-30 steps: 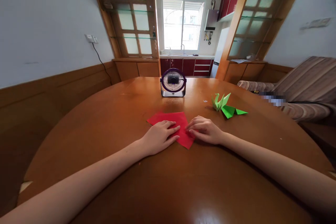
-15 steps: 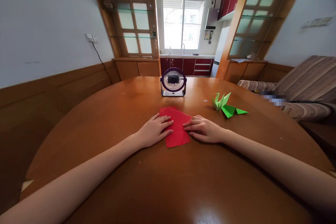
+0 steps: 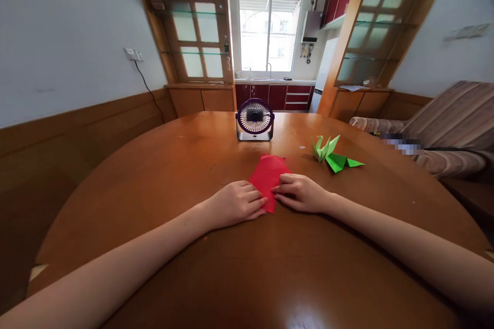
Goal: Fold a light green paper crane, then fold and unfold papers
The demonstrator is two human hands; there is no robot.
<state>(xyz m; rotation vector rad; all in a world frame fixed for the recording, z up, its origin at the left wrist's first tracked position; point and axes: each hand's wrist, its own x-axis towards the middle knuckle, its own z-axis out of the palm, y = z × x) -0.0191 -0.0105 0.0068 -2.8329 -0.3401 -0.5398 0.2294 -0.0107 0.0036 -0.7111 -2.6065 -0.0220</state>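
A folded sheet of red paper [image 3: 269,170] lies on the brown table in front of me, its far end narrowed by slanting edges. At its near left edge, my left hand [image 3: 237,204] is closed, fingers together over the paper and thumb alongside. Part of the near end is hidden under those fingers. My right hand [image 3: 303,193] holds the right edge, with its fingers curled and the fingertips pressed against the paper near the thumb.
A small dark purple fan [image 3: 255,118] stands behind the paper. To the right sit a light green origami bird [image 3: 325,149] and a darker green folded paper piece [image 3: 337,163]. A striped armchair [image 3: 451,118] is beyond the table [image 3: 154,164] at right.
The red paper has turned and now looks narrower. My left hand has moved right and nearer, its spread fingers closing on the near left edge. My right hand has shifted only slightly.
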